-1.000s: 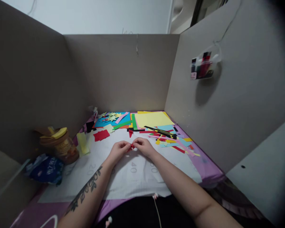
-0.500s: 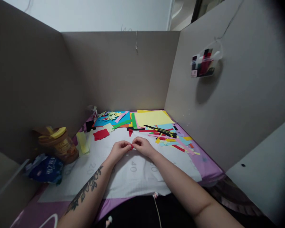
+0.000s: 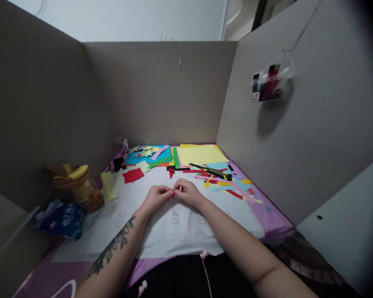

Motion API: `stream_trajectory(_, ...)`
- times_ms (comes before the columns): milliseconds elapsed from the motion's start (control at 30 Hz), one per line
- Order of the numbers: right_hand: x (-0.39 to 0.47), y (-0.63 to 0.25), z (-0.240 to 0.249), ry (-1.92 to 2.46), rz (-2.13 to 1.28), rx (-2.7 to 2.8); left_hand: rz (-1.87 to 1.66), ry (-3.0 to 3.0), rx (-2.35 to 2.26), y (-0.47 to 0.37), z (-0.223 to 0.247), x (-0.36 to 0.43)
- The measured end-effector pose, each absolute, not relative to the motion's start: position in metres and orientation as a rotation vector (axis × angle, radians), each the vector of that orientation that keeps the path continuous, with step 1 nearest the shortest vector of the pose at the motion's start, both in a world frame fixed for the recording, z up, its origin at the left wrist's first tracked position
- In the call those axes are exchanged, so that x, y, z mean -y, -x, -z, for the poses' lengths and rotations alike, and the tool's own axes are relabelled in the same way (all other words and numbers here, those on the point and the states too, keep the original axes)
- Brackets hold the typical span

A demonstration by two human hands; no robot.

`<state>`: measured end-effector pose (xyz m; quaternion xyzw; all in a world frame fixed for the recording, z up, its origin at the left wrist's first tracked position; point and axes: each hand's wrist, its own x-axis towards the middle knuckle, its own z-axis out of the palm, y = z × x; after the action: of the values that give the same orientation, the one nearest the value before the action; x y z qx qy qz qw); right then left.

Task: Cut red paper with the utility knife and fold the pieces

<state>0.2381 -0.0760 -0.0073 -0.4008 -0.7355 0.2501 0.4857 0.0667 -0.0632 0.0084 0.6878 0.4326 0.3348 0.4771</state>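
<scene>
Between my fingertips is a small red piece of paper (image 3: pixel 173 193), mostly covered by the fingers. My left hand (image 3: pixel 158 197) pinches it from the left, and my right hand (image 3: pixel 188 192) pinches it from the right. Both hands are just above the white sheet (image 3: pixel 161 236) printed with numbers. Just beyond them lies a pointed red paper scrap (image 3: pixel 171 172). A stack of red paper squares (image 3: pixel 133 175) rests to the left of the hands. The exact folds of the held piece cannot be made out.
Cut paper strips (image 3: pixel 236 191) lie scattered at the right, with black-and-yellow cutters (image 3: pixel 216 172) on them. Yellow sheets (image 3: pixel 202 155) and star cut-outs (image 3: pixel 147 150) are at the back. A brown-lidded cup (image 3: pixel 83 190) and a blue packet (image 3: pixel 62 219) stand left. Grey panels (image 3: pixel 161 91) enclose the table.
The fingers of my right hand have shifted slightly around the red piece, opening a small gap behind the pinch. Both hands stay in nearly the same place; the view has moved a little.
</scene>
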Motion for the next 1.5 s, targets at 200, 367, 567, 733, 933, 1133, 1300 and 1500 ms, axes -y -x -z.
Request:
stream_trajectory(200, 0.075, -0.235, 0.01, 1.0, -0.591, 1.714, -0.88, -1.686, -1.067, -0.066, -0.005, 0.062)
stream_trajectory(367, 0.077, -0.235, 0.01, 0.936, -0.558, 1.764, -0.981, -1.681, -1.103, -0.067, -0.006, 0.061)
stream_trajectory(567, 0.077, -0.232, 0.012, 0.985, -0.57, 1.703, -1.06, -1.707, -1.133, -0.068, -0.006, 0.061)
stream_trajectory(733, 0.078, -0.228, 0.012, 1.057, -0.607, 1.618, -1.098, -1.743, -1.141, -0.069, -0.006, 0.062)
stream_trajectory(933, 0.078, -0.227, 0.009, 1.079, -0.661, 1.561, -1.111, -1.792, -1.13, -0.07, -0.008, 0.065)
stream_trajectory(1133, 0.076, -0.226, 0.012, 1.094, -0.629, 1.618, -1.114, -1.844, -1.113, -0.072, -0.005, 0.065)
stream_trajectory(1300, 0.075, -0.224, 0.016, 1.107, -0.679, 1.643, -1.096, -1.885, -1.077, -0.072, -0.001, 0.063)
stream_trajectory(1500, 0.072, -0.226, 0.017, 1.139, -0.764, 1.546, -1.087, -1.755, -1.015, -0.073, -0.002, 0.062)
